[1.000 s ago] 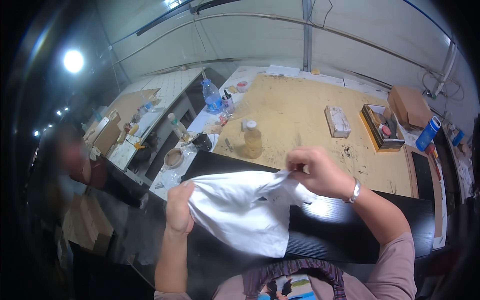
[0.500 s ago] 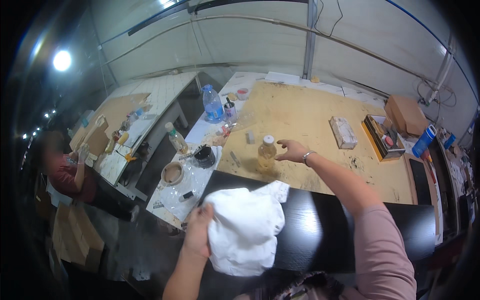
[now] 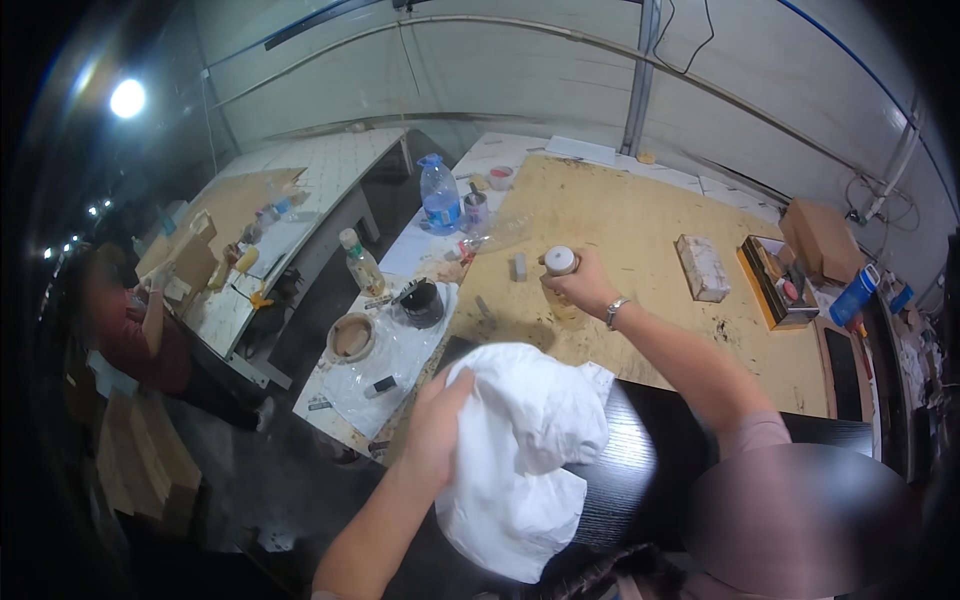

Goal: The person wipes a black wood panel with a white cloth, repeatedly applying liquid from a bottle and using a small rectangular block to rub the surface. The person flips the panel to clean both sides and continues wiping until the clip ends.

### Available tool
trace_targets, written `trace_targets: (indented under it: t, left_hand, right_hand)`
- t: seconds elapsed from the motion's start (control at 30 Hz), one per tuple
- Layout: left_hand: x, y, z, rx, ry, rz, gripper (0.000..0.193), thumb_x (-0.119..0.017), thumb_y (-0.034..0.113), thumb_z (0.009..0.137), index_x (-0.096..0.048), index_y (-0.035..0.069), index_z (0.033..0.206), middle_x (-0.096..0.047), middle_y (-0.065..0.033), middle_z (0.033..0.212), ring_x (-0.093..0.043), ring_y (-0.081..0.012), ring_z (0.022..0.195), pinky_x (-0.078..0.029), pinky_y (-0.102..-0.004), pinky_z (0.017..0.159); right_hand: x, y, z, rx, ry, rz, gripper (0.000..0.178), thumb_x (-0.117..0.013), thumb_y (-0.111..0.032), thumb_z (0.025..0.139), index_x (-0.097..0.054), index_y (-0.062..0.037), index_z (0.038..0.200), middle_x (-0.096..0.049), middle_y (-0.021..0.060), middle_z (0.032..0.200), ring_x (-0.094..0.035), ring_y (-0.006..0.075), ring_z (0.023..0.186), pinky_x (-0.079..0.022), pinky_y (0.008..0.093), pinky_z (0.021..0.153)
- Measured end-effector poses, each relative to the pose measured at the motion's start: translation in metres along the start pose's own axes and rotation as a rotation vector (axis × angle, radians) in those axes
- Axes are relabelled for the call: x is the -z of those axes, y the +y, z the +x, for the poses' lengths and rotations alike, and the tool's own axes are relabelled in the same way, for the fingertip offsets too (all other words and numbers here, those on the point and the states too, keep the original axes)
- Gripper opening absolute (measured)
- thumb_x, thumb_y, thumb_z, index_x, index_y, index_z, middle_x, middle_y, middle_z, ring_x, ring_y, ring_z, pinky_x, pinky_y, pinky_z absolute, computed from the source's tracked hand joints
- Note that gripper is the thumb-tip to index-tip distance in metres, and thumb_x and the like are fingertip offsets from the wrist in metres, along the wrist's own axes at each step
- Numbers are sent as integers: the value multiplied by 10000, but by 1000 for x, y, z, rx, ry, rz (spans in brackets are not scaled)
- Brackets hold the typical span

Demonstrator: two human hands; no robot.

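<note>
Desk (image 3: pixel 395 258): sheet (image 3: pixel 625 215) atop; panel (image 3: pixel 625 450) along front. Cloth (image 3: pixel 520 440) over panel, in L. hand (image 3: pixel 437 425). Bottle (image 3: pixel 561 262) behind cloth, over sheet, in R. hand (image 3: pixel 588 284). L. of sheet, front to back: bowl (image 3: pixel 352 358), pot (image 3: pixel 423 309), jug (image 3: pixel 438 195). R. side: block (image 3: pixel 704 268), then open box (image 3: pixel 757 290); carton (image 3: pixel 820 240) behind box; flask (image 3: pixel 855 295) R. of same. Far L.: 2nd desk (image 3: pixel 335 165), co-worker (image 3: pixel 150 350) adj.

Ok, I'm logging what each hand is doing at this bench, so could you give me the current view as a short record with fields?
Left hand: gripping a white cloth
Right hand: around a white-capped bottle
Nearest surface: black panel, partly hidden by the cloth
Beyond panel: tan board
Left of board: bowl, dark cup
Far left: co-worker, dark red top
</note>
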State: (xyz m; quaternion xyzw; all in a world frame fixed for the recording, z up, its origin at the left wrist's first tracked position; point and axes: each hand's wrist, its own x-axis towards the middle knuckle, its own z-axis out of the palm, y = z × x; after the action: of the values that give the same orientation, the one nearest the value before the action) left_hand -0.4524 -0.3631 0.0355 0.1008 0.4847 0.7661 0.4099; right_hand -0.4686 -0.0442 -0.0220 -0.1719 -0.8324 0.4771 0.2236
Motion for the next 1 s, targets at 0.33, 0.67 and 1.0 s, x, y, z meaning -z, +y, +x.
trace_targets:
  t: [0.33, 0.67, 1.0]
  left_hand:
    - [-29, -12, 66, -53, -111, 68, 343, -479, 138, 1067, -593, -62, 1321, -691, -125, 1199, -687, -189, 1046, -540, -327, 926]
    - [-41, -26, 72, -34, -221, 17, 349, -473, 88, 1063, -556, -73, 1362, -673, -130, 1233, -680, -190, 1077, -537, -325, 954]
    - [-24, -19, 47, -49, -137, -10, 349, -500, 107, 1053, -561, -74, 1345, -685, -142, 1203, -695, -216, 1048, -548, -337, 942]
  right_hand:
    - [64, -105, -81, 477, -267, -936, 213, -757, -252, 647, -714, -77, 759, -694, 100, 825, -657, 311, 863, -532, 420, 804]
    - [67, -110, -92, 560, -255, -1247, 108, -680, -174, 694, -698, -68, 701, -688, 101, 812, -641, 279, 881, -478, 410, 814]
    - [49, -70, -66, 441, -118, -815, 199, -754, -233, 691, -717, -53, 766, -712, 125, 834, -685, 308, 872, -529, 428, 798]
